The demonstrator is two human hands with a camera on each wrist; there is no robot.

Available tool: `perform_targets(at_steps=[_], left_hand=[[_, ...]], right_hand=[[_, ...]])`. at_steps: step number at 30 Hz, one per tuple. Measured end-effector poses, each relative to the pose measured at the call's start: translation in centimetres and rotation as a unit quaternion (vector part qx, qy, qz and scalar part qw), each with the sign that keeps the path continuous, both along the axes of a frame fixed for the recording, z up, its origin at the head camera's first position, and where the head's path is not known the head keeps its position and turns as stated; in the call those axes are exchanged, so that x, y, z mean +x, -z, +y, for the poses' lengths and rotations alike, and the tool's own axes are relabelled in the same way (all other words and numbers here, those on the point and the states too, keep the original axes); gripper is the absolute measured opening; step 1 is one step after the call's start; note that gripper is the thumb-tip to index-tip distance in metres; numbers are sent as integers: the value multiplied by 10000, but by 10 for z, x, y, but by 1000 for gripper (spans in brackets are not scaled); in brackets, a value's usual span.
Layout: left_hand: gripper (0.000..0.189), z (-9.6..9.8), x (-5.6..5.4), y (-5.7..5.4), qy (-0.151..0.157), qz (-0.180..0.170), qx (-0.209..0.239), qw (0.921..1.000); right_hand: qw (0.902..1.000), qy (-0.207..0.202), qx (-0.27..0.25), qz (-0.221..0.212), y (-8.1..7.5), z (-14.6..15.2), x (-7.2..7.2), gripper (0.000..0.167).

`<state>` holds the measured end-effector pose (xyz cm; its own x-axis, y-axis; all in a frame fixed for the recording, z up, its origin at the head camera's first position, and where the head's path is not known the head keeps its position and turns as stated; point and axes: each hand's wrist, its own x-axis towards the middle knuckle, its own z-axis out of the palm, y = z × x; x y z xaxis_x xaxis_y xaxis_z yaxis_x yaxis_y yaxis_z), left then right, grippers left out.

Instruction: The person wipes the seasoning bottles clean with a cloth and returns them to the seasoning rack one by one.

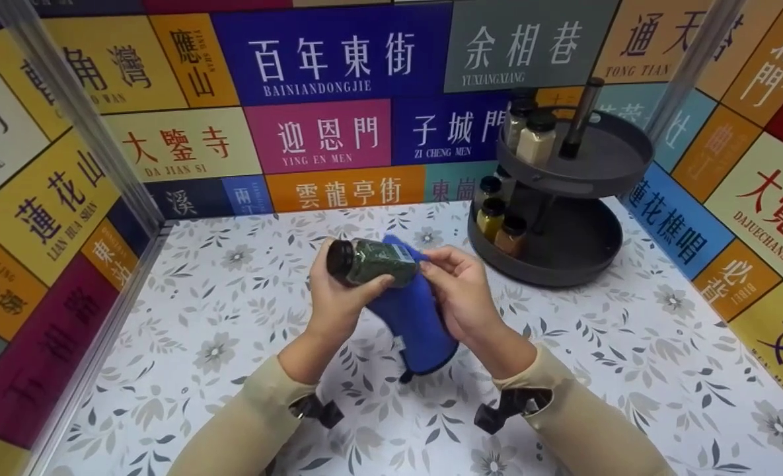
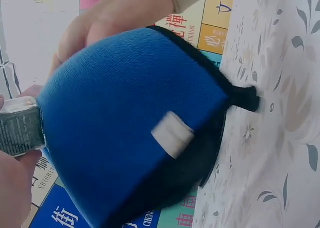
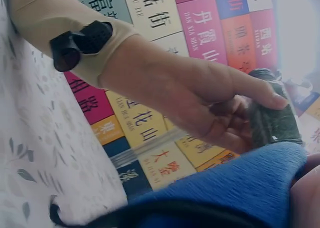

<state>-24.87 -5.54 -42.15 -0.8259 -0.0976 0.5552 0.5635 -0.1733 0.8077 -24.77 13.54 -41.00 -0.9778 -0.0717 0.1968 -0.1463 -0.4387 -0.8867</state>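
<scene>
In the head view my left hand (image 1: pixel 338 297) grips a glass spice jar (image 1: pixel 381 261) with a black lid and green flakes inside, tipped on its side. My right hand (image 1: pixel 460 287) pinches a blue cloth (image 1: pixel 421 330) at the jar's base end. The cloth hangs below in a broad flap with a dark edge, a white tag and a small black loop, as the left wrist view shows on the cloth (image 2: pixel 125 108). From the right wrist view, the left thumb lies along the jar (image 3: pixel 275 120), and the cloth covers its lower end.
A dark two-tier round rack (image 1: pixel 550 264) stands at the back right. Pale-filled jars (image 1: pixel 536 139) are on its upper tier, several more jars (image 1: pixel 511 235) on the lower. A floral cloth (image 1: pixel 219 350) covers the table, and walls of colourful sign panels (image 1: pixel 332 59) enclose it.
</scene>
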Motion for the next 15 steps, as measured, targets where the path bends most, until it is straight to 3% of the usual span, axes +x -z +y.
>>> perform_targets(at_steps=[3,6,10,15], left_hand=[[64,-2,-4,-1,-60,-30,102,9999],[65,-3,-7,-1,75,-55,325,9994],[69,-3,-7,0,352,-22,509,9981],[70,0,-5,3,392,46,226,9990]], right_hand=[[9996,-240,100,-105,1,0,0,31],[9996,-265,71,-30,-2,3,1,30],[9999,-41,-84,85,-6,6,1,29],[9994,305,-101,121,-5,5,-1,27]])
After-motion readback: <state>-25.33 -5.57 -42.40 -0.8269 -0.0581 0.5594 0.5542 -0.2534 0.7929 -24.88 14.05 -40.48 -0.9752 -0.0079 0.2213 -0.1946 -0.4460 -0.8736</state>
